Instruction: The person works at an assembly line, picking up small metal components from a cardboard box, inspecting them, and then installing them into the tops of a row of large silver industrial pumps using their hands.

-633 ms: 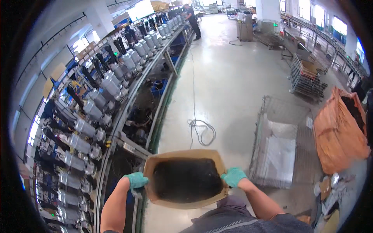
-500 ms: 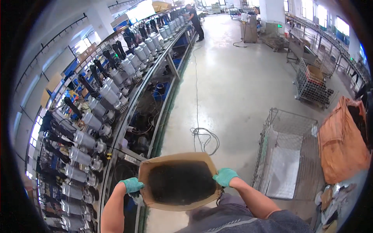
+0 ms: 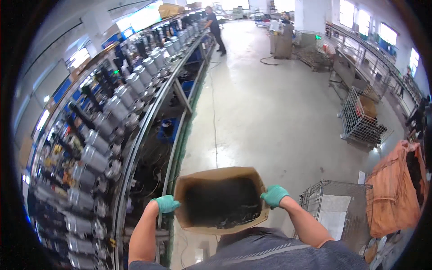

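Observation:
I carry an open brown cardboard box (image 3: pixel 216 173) against my chest; its inside is dark with black material. My left hand (image 3: pixel 165 204), in a green glove, grips the box's left side. My right hand (image 3: pixel 273 195), also green-gloved, grips its right side. The box hangs over the grey floor beside a long conveyor line.
A conveyor (image 3: pixel 112 117) with several grey cylindrical parts runs along the left. A wire cage cart (image 3: pixel 330 211) stands at the lower right next to an orange bag (image 3: pixel 393 189). Another wire cage (image 3: pixel 360 119) is farther right. A person (image 3: pixel 216 27) stands far ahead by the line.
My view has moved forward along the line; the wire cage and orange bag slid toward the lower right. Both hands keep their grip on the box.

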